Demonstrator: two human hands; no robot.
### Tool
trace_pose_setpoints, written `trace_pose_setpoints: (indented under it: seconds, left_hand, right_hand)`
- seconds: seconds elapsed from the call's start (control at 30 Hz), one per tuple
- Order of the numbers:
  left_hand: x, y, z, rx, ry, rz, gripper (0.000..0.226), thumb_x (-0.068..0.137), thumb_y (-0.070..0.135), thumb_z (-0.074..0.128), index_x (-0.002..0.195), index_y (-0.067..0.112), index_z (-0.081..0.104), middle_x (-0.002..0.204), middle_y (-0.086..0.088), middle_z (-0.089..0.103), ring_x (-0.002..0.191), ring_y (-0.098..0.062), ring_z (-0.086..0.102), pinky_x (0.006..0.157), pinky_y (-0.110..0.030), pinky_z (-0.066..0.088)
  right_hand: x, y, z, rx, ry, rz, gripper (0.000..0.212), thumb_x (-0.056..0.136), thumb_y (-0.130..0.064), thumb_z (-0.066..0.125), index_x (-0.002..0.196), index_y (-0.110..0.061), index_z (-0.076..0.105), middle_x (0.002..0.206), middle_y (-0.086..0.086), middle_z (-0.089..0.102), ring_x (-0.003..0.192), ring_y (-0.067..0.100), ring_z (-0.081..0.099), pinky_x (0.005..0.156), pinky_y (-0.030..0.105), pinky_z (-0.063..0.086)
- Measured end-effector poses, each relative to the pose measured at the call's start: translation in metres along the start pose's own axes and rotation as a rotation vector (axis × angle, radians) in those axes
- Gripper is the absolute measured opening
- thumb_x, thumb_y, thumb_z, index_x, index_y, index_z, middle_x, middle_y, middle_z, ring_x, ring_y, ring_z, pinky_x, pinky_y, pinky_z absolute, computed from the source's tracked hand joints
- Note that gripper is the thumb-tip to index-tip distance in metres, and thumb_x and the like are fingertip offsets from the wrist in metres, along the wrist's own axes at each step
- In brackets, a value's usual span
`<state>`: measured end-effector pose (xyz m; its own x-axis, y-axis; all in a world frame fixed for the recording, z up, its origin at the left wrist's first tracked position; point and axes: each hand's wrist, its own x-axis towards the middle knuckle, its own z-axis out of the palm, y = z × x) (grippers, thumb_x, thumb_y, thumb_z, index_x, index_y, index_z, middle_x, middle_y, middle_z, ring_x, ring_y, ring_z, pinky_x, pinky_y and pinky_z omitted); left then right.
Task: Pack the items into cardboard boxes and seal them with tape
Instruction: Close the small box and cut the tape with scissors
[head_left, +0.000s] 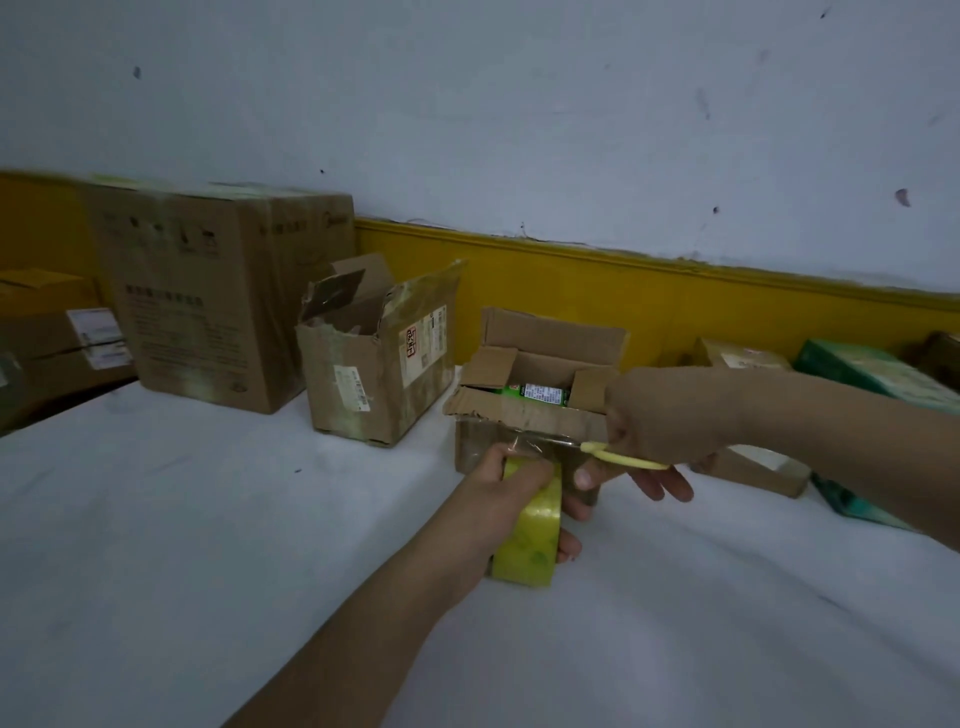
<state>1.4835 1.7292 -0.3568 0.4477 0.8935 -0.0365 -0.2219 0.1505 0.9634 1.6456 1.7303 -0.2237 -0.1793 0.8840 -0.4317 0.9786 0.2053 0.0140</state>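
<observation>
A pale wall (519, 104) fills the upper view — scuffed, with small dark marks. A yellow band (675, 291) runs along its base. Below lies a white sheet (208, 545), softly creased, in dim light.

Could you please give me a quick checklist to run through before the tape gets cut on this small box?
1. Tape roll held firmly by the left hand: ok.
2. Tape strip pulled taut against the front of the small box: ok.
3. Yellow scissors gripped in the right hand and aimed at the strip: ok.
4. Blades actually around the tape: cannot tell, the tips are blurred.
5. Top flaps closed for sealing: not ok, they stand open with the green item showing inside.
6. Left fingers clear of the blades: cannot tell.
</observation>
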Motion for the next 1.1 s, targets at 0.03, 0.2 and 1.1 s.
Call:
trace_pose_setpoints:
  seconds: [0.03, 0.2, 1.1]
  left_hand:
    - [-0.001, 0.001, 0.0, -0.008, 0.004, 0.004, 0.018, 0.1, 0.021, 0.054, 0.114, 0.013, 0.045, 0.089, -0.021, 0.074, 0.058, -0.032, 0.067, 0.055, -0.035, 0.055]
    - [-0.004, 0.004, 0.003, -0.098, 0.046, 0.027, 0.015, 0.099, 0.013, 0.056, 0.111, 0.007, 0.049, 0.077, -0.023, 0.069, 0.057, -0.032, 0.065, 0.054, -0.035, 0.055]
    - [-0.009, 0.002, -0.008, -0.096, 0.16, 0.106, 0.015, 0.097, 0.012, 0.059, 0.11, 0.008, 0.052, 0.071, -0.024, 0.066, 0.054, -0.032, 0.063, 0.052, -0.035, 0.053]
  right_hand:
    - [0.001, 0.001, 0.002, -0.02, 0.0, 0.014, 0.061, 0.087, -0.064, 0.056, 0.053, -0.015, 0.066, 0.046, -0.004, 0.064, 0.039, 0.006, 0.055, 0.051, 0.021, 0.053]
    - [0.005, 0.006, 0.013, 0.022, 0.008, 0.006, 0.055, 0.086, -0.066, 0.055, 0.06, -0.019, 0.069, 0.05, -0.007, 0.067, 0.046, 0.0, 0.061, 0.045, 0.016, 0.052]
    - [0.006, -0.003, 0.059, -0.32, 1.482, -0.299, 0.032, 0.099, -0.038, 0.051, 0.075, -0.019, 0.058, 0.069, -0.003, 0.054, 0.056, 0.017, 0.049, 0.047, 0.026, 0.031]
